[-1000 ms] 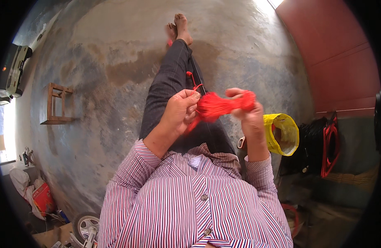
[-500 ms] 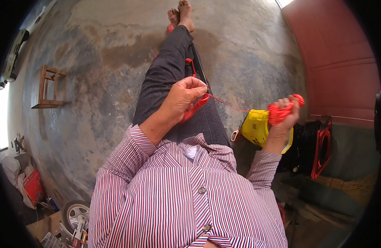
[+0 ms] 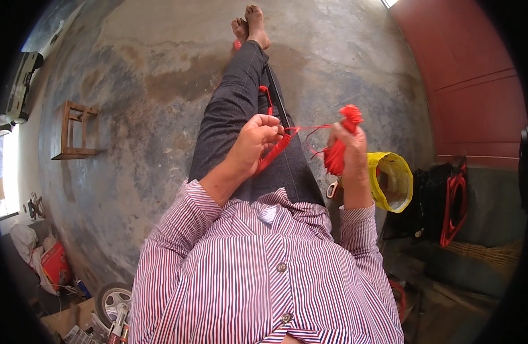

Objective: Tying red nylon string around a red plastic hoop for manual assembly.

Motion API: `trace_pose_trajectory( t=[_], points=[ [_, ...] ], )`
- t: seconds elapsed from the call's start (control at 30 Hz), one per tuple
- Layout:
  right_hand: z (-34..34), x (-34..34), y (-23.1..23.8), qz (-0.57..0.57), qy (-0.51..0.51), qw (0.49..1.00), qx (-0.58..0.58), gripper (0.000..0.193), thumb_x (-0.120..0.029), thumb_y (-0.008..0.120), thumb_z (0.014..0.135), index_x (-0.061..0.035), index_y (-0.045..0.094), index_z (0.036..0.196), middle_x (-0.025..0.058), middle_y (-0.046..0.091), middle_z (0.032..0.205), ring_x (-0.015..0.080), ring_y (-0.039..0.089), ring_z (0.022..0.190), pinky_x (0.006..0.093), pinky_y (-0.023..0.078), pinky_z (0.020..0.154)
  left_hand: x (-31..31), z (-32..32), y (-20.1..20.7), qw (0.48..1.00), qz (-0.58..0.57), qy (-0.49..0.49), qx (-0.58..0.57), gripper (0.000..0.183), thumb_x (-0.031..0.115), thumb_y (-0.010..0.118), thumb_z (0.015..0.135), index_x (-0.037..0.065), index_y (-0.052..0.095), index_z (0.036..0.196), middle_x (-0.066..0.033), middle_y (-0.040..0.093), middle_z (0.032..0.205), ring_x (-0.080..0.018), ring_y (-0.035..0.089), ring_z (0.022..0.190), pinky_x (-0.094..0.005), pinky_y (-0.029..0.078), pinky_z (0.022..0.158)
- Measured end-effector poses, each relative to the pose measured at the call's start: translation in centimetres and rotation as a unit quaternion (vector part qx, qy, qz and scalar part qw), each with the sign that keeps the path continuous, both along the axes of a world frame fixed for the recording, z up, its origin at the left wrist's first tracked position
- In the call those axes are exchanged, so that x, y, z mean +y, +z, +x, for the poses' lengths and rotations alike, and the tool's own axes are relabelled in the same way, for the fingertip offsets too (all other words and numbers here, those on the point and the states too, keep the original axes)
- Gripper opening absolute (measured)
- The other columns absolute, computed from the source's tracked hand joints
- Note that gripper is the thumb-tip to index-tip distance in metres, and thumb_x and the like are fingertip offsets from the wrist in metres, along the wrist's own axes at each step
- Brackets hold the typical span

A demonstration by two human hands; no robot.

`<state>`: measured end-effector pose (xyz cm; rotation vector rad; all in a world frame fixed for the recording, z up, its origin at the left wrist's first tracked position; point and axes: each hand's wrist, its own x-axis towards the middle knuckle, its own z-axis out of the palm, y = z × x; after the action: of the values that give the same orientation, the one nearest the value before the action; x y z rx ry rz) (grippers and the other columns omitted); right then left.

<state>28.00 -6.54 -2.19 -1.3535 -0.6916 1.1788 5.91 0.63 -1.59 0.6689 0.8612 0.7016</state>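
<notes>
Over my lap, my left hand (image 3: 253,142) is closed, thumb and fingertips pinching at the corner of a frame piece wrapped in red cord (image 3: 275,153). The frame rests across my dark trousers, and a bare black bar (image 3: 279,100) of it runs away between my legs. To the right, my right hand (image 3: 352,146) is wrapped round a bundle of red cord (image 3: 335,158), which sticks out above and below the fist. A red strand (image 3: 312,127) stretches from the bundle to the frame corner, with a loose loop hanging below it.
A yellow bag (image 3: 374,178) stands open beside my right forearm, with scissors (image 3: 332,189) on the floor near it. Further right is a black item with a red frame (image 3: 454,209). A wooden stool (image 3: 75,131) is at left; a wheel (image 3: 112,304) lies lower left.
My right hand has moved left and slightly up with the cord bundle, nearer my left hand. The strand between them has shortened and slackened into a loop. My left hand stays at the frame.
</notes>
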Motion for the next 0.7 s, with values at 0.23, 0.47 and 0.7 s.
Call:
trace_pose_trajectory(
  t=[0.23,0.47,0.7],
  points=[
    [1.8,-4.9,3.1,0.1,-0.132,0.985,0.057,0.01,-0.005,0.062,0.085,-0.0052,0.053,0.087,0.0043,0.056,0.066,0.0126,0.052,0.055,0.0272,0.042,0.053,0.5,0.3,-2.7,0.985,-0.095,-0.13,-0.065,0.03,0.012,0.046,0.089,-0.005,0.055,0.112,-0.0182,0.067,0.091,-0.021,0.066,0.075,-0.03,0.054,0.071],
    [0.8,-10.9,2.3,0.053,-0.077,0.995,-0.039,0.011,-0.003,0.064,0.082,0.0001,0.055,0.088,0.0014,0.052,0.063,0.0122,0.052,0.053,0.0258,0.042,0.053,1.9,0.0,-3.0,0.98,-0.119,-0.139,-0.082,0.031,0.018,0.054,0.085,-0.005,0.06,0.105,-0.0147,0.067,0.076,-0.0205,0.066,0.068,-0.0292,0.053,0.063],
    [3.8,-9.3,-3.6,-0.1,-0.134,0.979,-0.118,0.027,-0.014,0.065,0.088,-0.003,0.062,0.112,-0.0028,0.057,0.082,0.0066,0.052,0.068,0.0222,0.043,0.06,1.6,0.1,-2.5,0.972,-0.132,-0.133,-0.139,0.041,0.032,0.048,0.094,-0.005,0.059,0.108,-0.0151,0.067,0.078,-0.0228,0.066,0.069,-0.0295,0.052,0.066]
  ],
)
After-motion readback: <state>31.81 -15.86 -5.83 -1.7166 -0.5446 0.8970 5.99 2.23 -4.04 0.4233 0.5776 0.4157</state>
